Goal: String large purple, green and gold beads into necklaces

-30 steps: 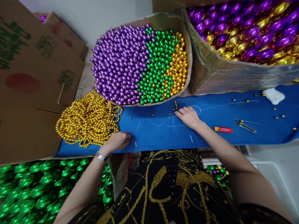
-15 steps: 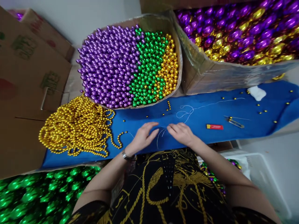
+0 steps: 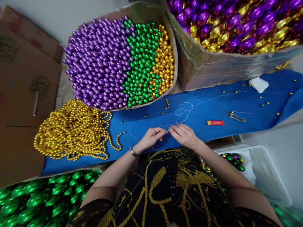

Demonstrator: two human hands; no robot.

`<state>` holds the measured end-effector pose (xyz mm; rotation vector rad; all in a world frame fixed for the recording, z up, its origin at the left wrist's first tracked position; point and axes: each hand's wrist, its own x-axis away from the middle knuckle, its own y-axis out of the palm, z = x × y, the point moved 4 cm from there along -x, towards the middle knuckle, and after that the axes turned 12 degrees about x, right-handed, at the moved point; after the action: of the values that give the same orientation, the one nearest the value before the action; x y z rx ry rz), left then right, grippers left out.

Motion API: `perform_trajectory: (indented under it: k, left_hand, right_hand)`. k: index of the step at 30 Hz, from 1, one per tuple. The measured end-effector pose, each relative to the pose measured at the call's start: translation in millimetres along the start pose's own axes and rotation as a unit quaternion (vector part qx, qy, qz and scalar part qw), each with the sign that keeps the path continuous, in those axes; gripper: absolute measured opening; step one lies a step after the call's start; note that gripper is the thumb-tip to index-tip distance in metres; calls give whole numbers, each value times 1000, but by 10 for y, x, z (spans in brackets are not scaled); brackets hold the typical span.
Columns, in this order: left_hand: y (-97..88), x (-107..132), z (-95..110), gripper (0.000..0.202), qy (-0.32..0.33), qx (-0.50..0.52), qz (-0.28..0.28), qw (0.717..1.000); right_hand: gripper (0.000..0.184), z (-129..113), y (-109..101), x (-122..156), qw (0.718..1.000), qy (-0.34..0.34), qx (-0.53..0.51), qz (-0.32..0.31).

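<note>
My left hand [image 3: 153, 136] is closed in a pinch on thin white thread, close beside my right hand [image 3: 183, 135]. The right fingers are pinched on the thread too, with short ends sticking up by the fingertips. Beyond the hands, loose white thread [image 3: 187, 109] curls in loops over the blue cloth [image 3: 132, 132] and runs off to the right. On the left, the thread reaches from near my left wrist to a string of gold beads [image 3: 117, 143]. That string trails from a big pile of gold bead strands [image 3: 73, 132].
A box of purple, green and gold beads [image 3: 104, 63] stands behind the cloth, with a box of larger purple and gold beads [image 3: 224, 28] beside it. Right of my hands lie a red lighter [image 3: 215, 122], a safety pin [image 3: 236, 117], white wadding [image 3: 259, 84] and scattered gold beads.
My left hand, open with thumb and fingers apart before, has moved right and closed on the thread beside my right hand. The whole view has shifted slightly.
</note>
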<state>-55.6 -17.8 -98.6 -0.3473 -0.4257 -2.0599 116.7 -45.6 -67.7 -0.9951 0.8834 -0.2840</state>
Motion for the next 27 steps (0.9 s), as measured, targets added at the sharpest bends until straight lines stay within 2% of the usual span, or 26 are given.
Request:
perform_trajectory:
  k: [4, 6, 8, 11, 15, 21, 27]
  left_hand:
    - [-52, 11, -33, 45, 17, -86, 22, 996]
    - [-102, 22, -34, 42, 41, -155, 49, 986]
    - [-149, 32, -32, 40, 61, -199, 69, 976]
    - [-202, 37, -47, 43, 57, -180, 74, 979]
    - [-244, 43, -59, 49, 34, -120, 83, 989]
    - [-250, 68, -79, 51, 29, -95, 70, 993]
    - [-183, 71, -50, 47, 41, -85, 50, 994]
  right_hand:
    - [22, 47, 34, 62, 1000, -2, -5, 5]
    - [27, 165, 98, 146, 998, 41, -13, -35]
    - [31, 349, 162, 262, 989, 116, -14, -93]
    - [30, 614, 187, 436, 968, 203, -16, -150]
    - [28, 769, 129, 555, 958, 233, -14, -165]
    - [27, 639, 124, 519, 955, 236, -68, -168]
    - [27, 256, 152, 180, 958, 171, -183, -137]
